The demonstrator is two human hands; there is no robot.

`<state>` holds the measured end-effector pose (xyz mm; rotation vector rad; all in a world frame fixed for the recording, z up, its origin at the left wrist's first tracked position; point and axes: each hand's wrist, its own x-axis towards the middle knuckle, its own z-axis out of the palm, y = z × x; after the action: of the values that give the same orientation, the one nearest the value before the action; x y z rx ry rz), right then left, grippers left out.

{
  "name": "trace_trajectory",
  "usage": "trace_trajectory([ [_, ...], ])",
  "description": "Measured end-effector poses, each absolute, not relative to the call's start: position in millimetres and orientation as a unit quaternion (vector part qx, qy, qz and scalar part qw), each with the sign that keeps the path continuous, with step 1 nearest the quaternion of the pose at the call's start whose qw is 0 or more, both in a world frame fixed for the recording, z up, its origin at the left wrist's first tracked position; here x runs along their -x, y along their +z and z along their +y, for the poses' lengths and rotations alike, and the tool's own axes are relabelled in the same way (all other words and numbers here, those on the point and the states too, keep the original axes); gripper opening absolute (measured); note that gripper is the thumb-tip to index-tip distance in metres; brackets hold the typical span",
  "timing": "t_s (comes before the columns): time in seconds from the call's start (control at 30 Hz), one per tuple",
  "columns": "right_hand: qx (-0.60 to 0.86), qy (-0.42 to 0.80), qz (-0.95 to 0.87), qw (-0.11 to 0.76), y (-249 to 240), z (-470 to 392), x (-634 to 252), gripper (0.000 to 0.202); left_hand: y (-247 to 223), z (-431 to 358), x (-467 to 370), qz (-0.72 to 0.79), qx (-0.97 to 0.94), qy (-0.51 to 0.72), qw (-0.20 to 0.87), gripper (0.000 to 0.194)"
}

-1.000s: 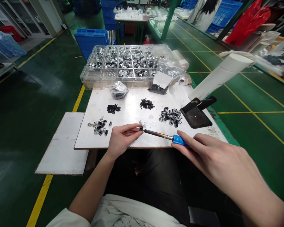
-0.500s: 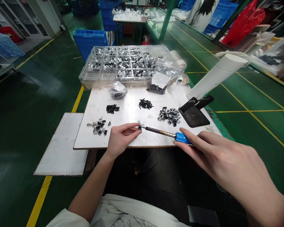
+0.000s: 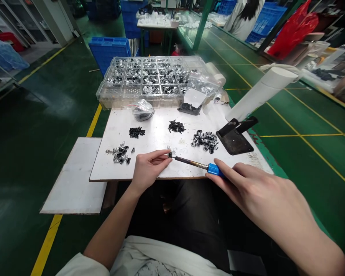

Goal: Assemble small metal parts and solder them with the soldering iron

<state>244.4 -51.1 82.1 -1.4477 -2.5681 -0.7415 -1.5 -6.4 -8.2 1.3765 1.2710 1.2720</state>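
Between its thumb and fingertips, my left hand (image 3: 149,167) pinches a small black part (image 3: 170,155) above the front of the white board (image 3: 161,119). My right hand (image 3: 255,191) grips the blue handle of a soldering iron (image 3: 191,162), whose tip points left and meets or nearly meets the part. Around them lie a pile of shiny parts (image 3: 205,141) on the right, two piles of small black pieces (image 3: 137,132) (image 3: 176,126) farther back, and loose shiny pieces (image 3: 121,153) on the left.
A clear compartment box (image 3: 149,100) filled with parts stands at the back. Near it are a small plastic bag (image 3: 143,110) and a larger one (image 3: 191,103). On the right are a black metal stand (image 3: 235,141) and a white tube (image 3: 261,94). A lower board (image 3: 74,176) lies left.
My right hand and the soldering iron have shifted slightly left, and the iron's handle sits a little lower. My left hand has barely moved and keeps its pinch.
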Motion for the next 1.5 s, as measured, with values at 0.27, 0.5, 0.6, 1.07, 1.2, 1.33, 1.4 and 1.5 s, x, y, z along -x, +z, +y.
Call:
trace_trajectory([
  [0.27, 0.480, -0.240, -0.843, 0.045, 80.5, -51.0, -243.2, 0.048, -7.8, -6.5, 1.9, 0.505, -0.555, 0.511, 0.419, 0.029],
  [0.5, 0.475, -0.241, -0.846, 0.039, 81.5, -51.4, -241.0, 0.048, -8.1, -7.3, 2.0, 0.510, -0.563, 0.505, 0.410, 0.029],
  [0.6, 0.469, -0.247, -0.847, 0.041, 82.9, -52.4, -237.6, 0.049, -8.7, -7.6, 1.9, 0.512, -0.565, 0.507, 0.403, 0.028],
  [1.07, 0.459, -0.247, -0.853, 0.042, 86.6, -59.3, -230.4, 0.044, -10.3, -8.8, 2.2, 0.520, -0.570, 0.509, 0.382, 0.028],
  [1.2, 0.466, -0.238, -0.851, 0.047, 85.0, -59.3, -230.3, 0.042, -9.5, -9.6, 2.0, 0.516, -0.573, 0.512, 0.379, 0.027],
  [1.33, 0.502, -0.216, -0.833, 0.082, 83.2, -64.9, -240.7, 0.040, -9.1, -9.9, 2.2, 0.515, -0.560, 0.525, 0.382, 0.027],
  [1.4, 0.541, -0.195, -0.811, 0.112, 80.1, -68.2, -254.1, 0.039, -9.3, -9.6, 2.7, 0.512, -0.552, 0.527, 0.394, 0.029],
  [1.5, 0.651, -0.181, -0.722, 0.150, 68.2, -68.0, -284.8, 0.046, -9.7, -8.7, 3.9, 0.506, -0.546, 0.524, 0.414, 0.030],
])
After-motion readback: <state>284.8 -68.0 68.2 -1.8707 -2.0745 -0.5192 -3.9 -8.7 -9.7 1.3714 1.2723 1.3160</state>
